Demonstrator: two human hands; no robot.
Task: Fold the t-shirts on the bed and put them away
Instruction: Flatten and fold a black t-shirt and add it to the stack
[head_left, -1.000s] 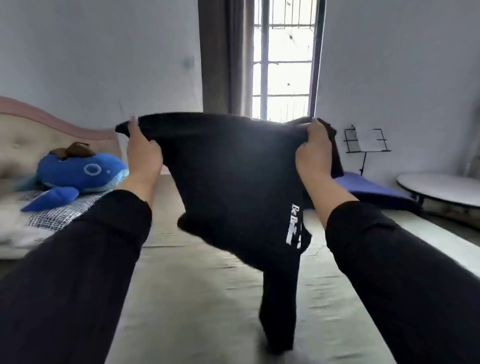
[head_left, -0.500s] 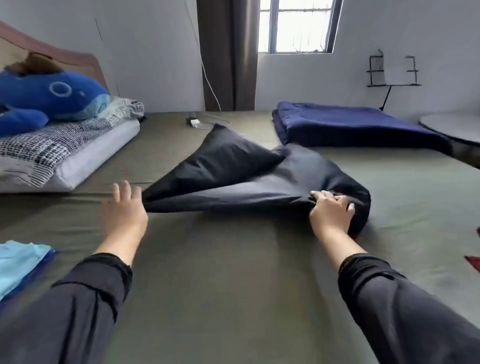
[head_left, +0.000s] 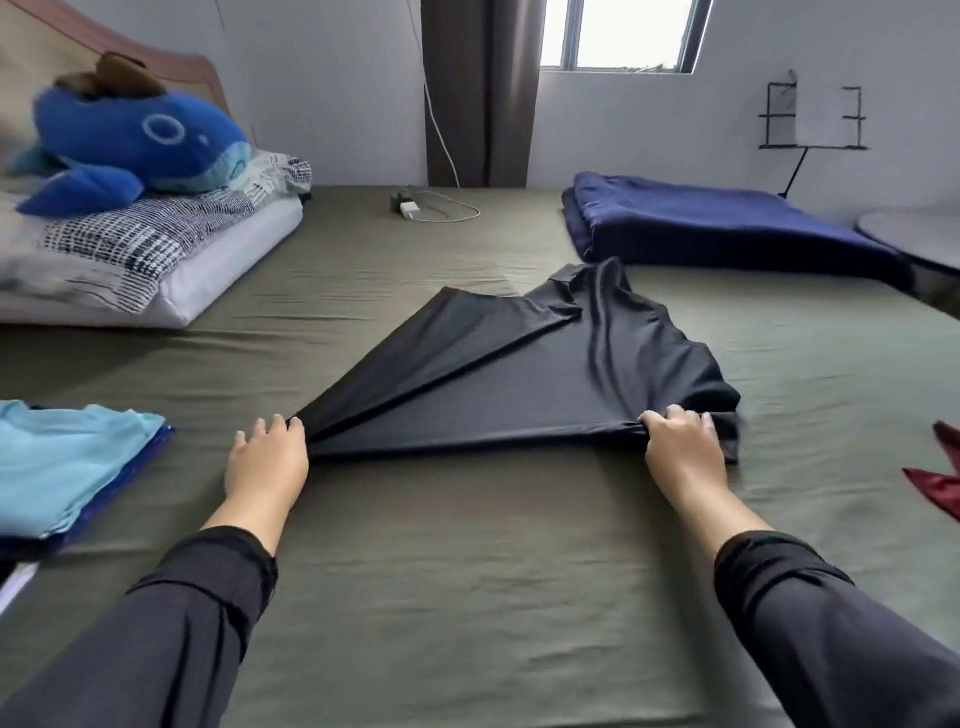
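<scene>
1. Head view: black t-shirt (head_left: 524, 384) lies on the bed (head_left: 467, 597), right of the light blue folded stack (head_left: 62, 457).
2. My left hand (head_left: 267, 462) pinches its near-left corner.
3. My right hand (head_left: 680, 447) grips its near-right edge.

A single head-worn wide-angle camera supplies the only view. It looks forward and down from above the near edge of the olive-green sheeted bed (head_left: 467, 597), facing across the mattress toward the far white wall and the bright window (head_left: 623, 34). Both dark-sleeved forearms enter from the bottom corners, close to the lens. Straight lines bow toward the frame edges. No second view exists for overlap.
</scene>
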